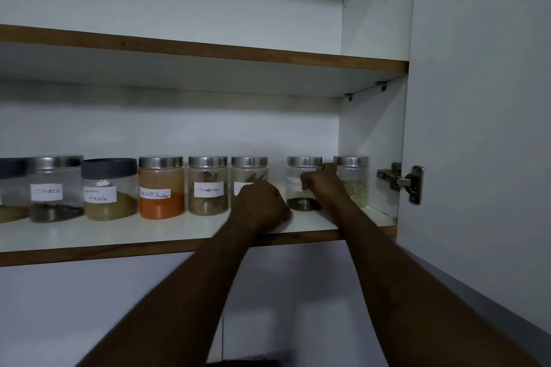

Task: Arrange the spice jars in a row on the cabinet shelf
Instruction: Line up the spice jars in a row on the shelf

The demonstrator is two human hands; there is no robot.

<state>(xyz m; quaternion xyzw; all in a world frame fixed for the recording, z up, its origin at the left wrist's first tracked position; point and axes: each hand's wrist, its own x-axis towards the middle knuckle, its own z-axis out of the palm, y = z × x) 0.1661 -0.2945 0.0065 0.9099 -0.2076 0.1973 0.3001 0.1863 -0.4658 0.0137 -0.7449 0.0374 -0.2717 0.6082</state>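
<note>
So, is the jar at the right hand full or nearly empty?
Nearly empty: the jar the right hand grips holds only a thin dark layer at its bottom.

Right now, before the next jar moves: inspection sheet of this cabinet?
Surface: white shelf with a wood edge.
Job's things: Cloves jar, Garam Masala jar, Red chilli powder jar and Cinnamon jar upright in a row; half-hidden jar next; dark-spice jar after a gap; green-seed jar at the right end.
Clutter: nothing seen.
Hands: left hand in front of the half-hidden jar, grip not visible; right hand grips the dark-spice jar.
Cables: nothing seen.
Surroundings: open cabinet door, hinge, upper shelf.
</note>
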